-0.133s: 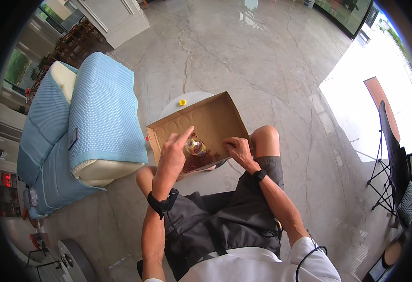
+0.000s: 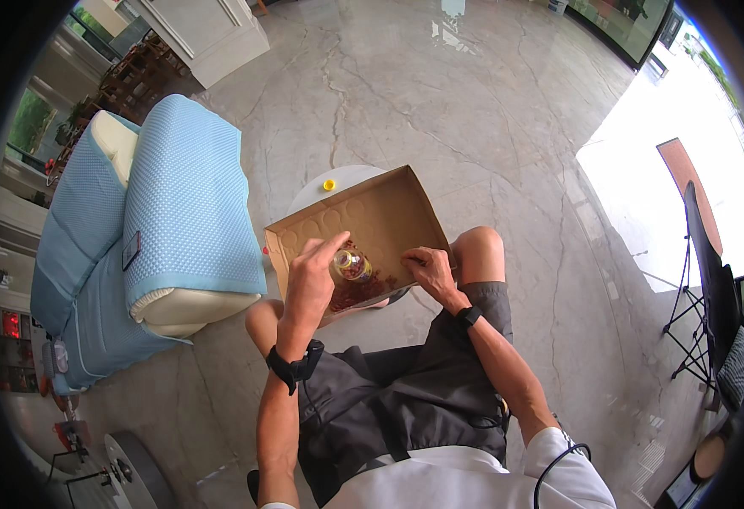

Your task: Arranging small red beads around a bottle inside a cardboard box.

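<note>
A shallow brown cardboard box [image 2: 423, 208] lies before my knees. Inside it stands a clear bottle [image 2: 352, 265] without a cap, amid a scatter of small dark red pieces [image 2: 359, 293]. My left hand [image 2: 308, 276] hovers over the box's left side, just left of the bottle. Its index finger is stretched out past the bottle and the other fingers are partly hidden. At the box's right side, my right hand [image 2: 429, 269] has its thumb and fingertips pinched together over the box floor. Whatever sits in that pinch is too small to make out.
A yellow cap [image 2: 330, 185] sits on a round white stool top [image 2: 313, 197] partly under the box. On the left is a sofa [image 2: 187, 204] with a light blue cover and a phone [image 2: 132, 250] on it. A folding chair [image 2: 701, 246] stands far right.
My left hand has dipped very slightly, its index fingertip a little nearer to me. The right hand, the box and the bottle look the same.
</note>
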{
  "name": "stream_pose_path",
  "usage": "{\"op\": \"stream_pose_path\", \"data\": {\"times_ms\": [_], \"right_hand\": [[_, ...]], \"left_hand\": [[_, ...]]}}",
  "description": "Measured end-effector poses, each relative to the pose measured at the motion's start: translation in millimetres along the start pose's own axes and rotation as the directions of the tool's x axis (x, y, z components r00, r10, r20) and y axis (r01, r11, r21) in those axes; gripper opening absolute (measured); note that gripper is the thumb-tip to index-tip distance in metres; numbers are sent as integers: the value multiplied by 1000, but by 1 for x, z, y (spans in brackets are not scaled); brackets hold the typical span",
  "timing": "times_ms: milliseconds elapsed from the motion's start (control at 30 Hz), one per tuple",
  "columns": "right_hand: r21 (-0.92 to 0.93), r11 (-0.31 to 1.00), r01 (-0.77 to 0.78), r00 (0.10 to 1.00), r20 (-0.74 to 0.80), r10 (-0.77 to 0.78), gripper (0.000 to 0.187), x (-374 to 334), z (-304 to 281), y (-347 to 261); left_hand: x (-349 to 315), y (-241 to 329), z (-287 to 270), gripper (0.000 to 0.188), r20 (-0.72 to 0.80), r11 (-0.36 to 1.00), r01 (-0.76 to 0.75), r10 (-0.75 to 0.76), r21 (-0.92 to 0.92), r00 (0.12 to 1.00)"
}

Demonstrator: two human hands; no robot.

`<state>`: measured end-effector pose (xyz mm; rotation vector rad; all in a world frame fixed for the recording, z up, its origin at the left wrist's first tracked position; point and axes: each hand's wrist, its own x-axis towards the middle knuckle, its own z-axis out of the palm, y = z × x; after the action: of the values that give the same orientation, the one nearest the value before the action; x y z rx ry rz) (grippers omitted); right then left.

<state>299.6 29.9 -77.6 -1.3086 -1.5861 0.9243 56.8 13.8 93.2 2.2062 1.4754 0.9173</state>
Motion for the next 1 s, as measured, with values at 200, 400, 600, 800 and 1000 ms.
{"op": "stream_pose_path", "data": {"times_ms": [200, 400, 600, 800, 1000], "right_hand": [[3, 1000, -3, 1000, 9, 3, 19, -1, 0, -1], [-7, 1000, -6, 1000, 17, 6, 19, 0, -1, -1], [-12, 1000, 1, 1000, 19, -1, 18, 1, 1, 0], [-14, 1000, 5, 1000, 20, -5, 18, 0, 1, 1], [-13, 1000, 0, 1000, 28, 0, 18, 1, 2, 0]], "left_hand": [[0, -2, 10, 41, -84, 999, 31, -30, 9, 996], [3, 2, 16, 39, -91, 998, 47, -50, -38, 995], [0, -2, 18, 39, -100, 995, 18, -28, -99, 995], [-3, 2, 18, 38, -104, 994, 14, -25, -111, 994], [-5, 0, 23, 34, -52, 994, 42, -48, -102, 998]]}}
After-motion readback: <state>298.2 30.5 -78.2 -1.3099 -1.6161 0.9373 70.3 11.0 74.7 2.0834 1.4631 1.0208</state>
